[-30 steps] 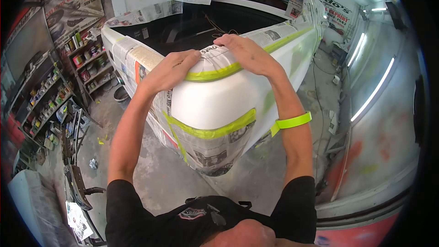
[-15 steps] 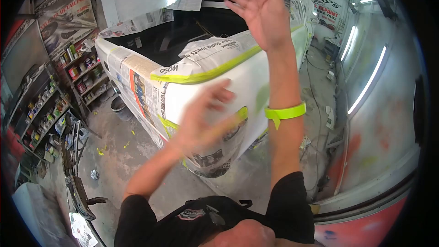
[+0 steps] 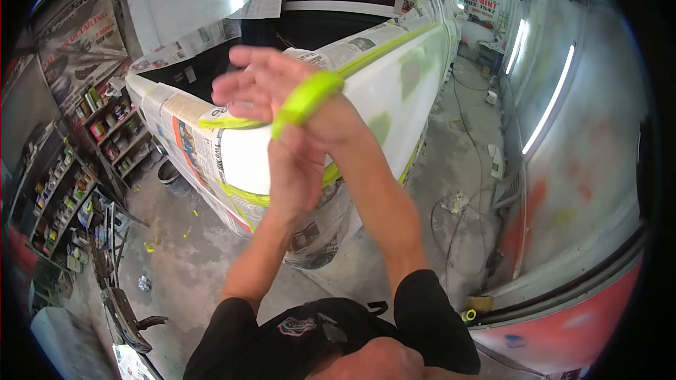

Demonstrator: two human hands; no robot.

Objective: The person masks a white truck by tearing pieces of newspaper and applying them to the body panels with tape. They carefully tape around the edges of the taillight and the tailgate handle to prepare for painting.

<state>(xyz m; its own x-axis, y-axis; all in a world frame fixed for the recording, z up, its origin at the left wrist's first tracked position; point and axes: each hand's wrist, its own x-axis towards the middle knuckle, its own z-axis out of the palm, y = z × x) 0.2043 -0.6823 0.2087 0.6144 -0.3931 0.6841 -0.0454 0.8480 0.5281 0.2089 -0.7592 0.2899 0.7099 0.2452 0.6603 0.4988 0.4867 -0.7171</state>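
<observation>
My left hand (image 3: pixel 299 169) is closed on the lower end of a bright yellow-green band of masking tape (image 3: pixel 310 98). The tape lies across the base of my right hand (image 3: pixel 260 84), which is open, its fingers pointing left and slightly blurred. Beyond both hands is a white pickup bed (image 3: pixel 253 162), its edges masked with newspaper (image 3: pixel 193 144) and yellow-green tape. The truck's tailgate corner and part of the newspaper on the bed rail are hidden behind my hands.
Shelves with cans and bottles (image 3: pixel 116 127) stand along the left wall. A black bucket (image 3: pixel 169 172) sits on the floor beside the truck. A cable (image 3: pixel 475 127) runs along the floor at right. A roll of tape (image 3: pixel 470 315) lies near the lower right ledge.
My right arm has come down and left. The tape band, on my right forearm before, is now at the base of that hand, and my left hand has taken hold of it.
</observation>
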